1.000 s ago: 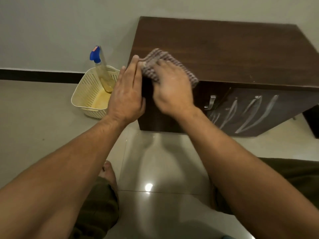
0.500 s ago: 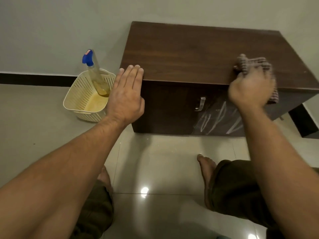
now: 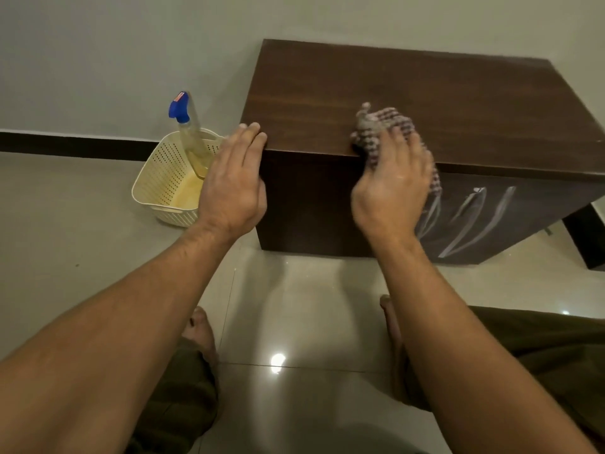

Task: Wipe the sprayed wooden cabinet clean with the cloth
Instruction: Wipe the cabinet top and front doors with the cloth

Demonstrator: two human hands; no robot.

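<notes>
cloth (image 3: 383, 126) back left, mid near edge | right hand (image 3: 391, 188) fingers curled over it | left hand (image 3: 232, 185) flat on cabinet (image 3: 458, 109) corner | wiping likely unfinished

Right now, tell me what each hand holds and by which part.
Right hand grips the cloth by its middle, over the cabinet's front edge. Left hand holds nothing, resting on the cabinet corner.
</notes>
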